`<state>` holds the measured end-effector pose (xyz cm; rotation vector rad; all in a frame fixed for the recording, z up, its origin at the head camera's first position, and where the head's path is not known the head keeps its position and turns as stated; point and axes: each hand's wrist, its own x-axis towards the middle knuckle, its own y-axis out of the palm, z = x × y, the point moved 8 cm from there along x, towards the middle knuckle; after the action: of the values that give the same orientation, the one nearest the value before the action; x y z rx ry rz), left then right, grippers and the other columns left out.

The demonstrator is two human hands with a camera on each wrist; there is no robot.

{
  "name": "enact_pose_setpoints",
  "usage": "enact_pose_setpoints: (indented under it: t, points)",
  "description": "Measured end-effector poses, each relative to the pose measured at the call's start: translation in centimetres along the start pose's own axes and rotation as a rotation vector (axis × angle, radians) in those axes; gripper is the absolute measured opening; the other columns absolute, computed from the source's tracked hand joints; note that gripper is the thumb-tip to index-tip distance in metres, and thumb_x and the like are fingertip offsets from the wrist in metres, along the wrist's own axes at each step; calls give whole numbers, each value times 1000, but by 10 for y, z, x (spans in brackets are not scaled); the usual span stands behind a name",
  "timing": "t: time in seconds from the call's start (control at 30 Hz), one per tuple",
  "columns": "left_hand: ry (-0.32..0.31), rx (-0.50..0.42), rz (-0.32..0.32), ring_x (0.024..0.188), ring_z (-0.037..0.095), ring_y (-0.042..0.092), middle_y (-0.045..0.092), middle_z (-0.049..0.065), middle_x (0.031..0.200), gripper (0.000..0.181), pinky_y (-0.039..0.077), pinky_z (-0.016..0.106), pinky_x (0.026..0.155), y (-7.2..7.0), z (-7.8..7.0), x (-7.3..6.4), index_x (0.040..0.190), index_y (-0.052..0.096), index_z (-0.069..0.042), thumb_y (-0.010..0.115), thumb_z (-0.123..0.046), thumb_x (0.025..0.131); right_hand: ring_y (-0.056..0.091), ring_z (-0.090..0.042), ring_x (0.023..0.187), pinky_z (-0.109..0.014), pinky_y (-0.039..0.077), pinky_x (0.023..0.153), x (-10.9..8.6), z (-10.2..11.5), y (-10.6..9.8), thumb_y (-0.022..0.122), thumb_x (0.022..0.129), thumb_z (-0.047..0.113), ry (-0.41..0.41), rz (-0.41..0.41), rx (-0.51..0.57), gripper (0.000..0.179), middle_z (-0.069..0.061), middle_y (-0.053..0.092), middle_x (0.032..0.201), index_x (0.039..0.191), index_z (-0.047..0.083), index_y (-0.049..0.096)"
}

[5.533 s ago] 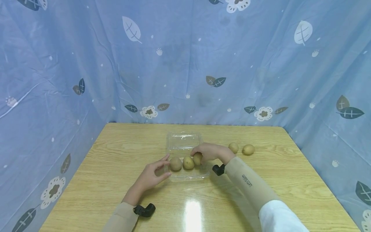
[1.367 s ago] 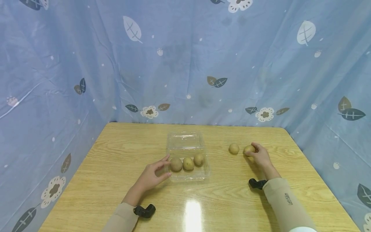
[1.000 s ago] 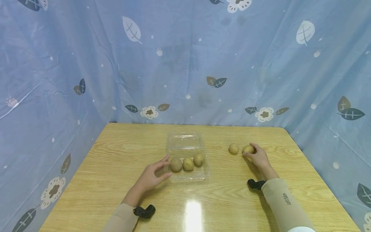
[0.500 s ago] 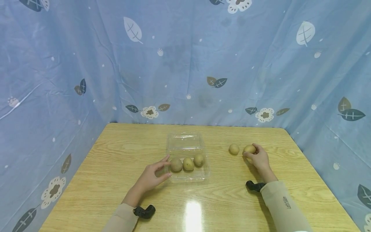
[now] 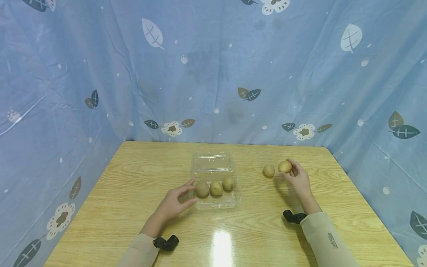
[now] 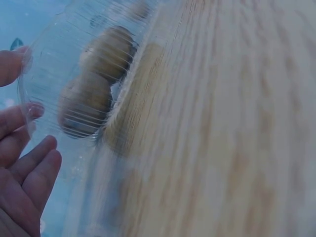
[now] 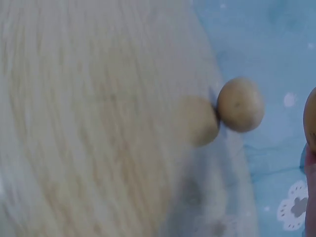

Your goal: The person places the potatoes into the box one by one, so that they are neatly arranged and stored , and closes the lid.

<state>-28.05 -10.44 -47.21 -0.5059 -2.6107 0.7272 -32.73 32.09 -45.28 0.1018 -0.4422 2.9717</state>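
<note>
A clear plastic clamshell box (image 5: 218, 205) lies with its lid back on the table, three potatoes (image 5: 216, 188) side by side in its base. My left hand (image 5: 173, 204) is at the box's left side, thumb and fingers spread and relaxed; in the left wrist view its fingertips (image 6: 35, 109) touch the box's wall. My right hand (image 5: 299, 182) pinches another potato (image 5: 285, 166) between thumb and fingers, raised over the table. In the right wrist view this held potato (image 7: 311, 121) shows only partly at the edge. A loose potato (image 5: 268, 171) rests just left of it.
The wooden table (image 5: 140, 178) carries everything, with a bright light reflection (image 5: 221, 244) near its front. A blue patterned curtain (image 5: 207, 74) hangs behind the table and along both sides. Each wrist wears a small black camera (image 5: 293, 216).
Earlier my right hand lets go of the third potato in the box and moves right to the far potato. Now that potato is lifted off the table. My left hand stays put.
</note>
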Motion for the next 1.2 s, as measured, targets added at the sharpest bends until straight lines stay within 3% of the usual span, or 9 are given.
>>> enact_pose_setpoints:
  t: [0.23,0.57,0.73,0.93,1.2]
  points:
    - [9,-13,2,134,29,41,37,10,150,48,43,38,106,0,-1,0,128,58,-9,66,-35,89,32,-27,140,-6,36,103,-4,20,13,68,88,17,-70,46,67,72,-24,28,150,145,-2,30]
    - [8,-7,-6,134,27,41,37,5,151,48,41,38,107,0,1,0,127,59,-9,66,-35,88,39,-4,133,-5,38,101,-12,31,44,66,90,16,-110,248,127,68,-24,27,152,145,-1,31]
    - [5,-13,-14,134,28,42,38,4,150,45,42,40,106,0,1,0,126,59,-11,68,-31,88,44,7,123,-6,40,99,-16,39,57,65,90,12,-135,297,153,67,-26,27,151,145,-2,31]
    - [7,-32,-24,133,32,41,38,10,150,44,42,44,105,2,1,0,126,59,-7,70,-22,86,47,9,119,-9,43,99,-20,46,70,66,89,10,-151,327,169,67,-25,31,150,144,-4,32]
    - [7,-20,-21,133,27,42,38,6,150,43,43,39,106,1,2,1,125,60,-12,70,-27,87,52,5,116,-11,45,97,-26,53,92,66,89,12,-154,392,161,64,-24,35,146,143,-3,35]
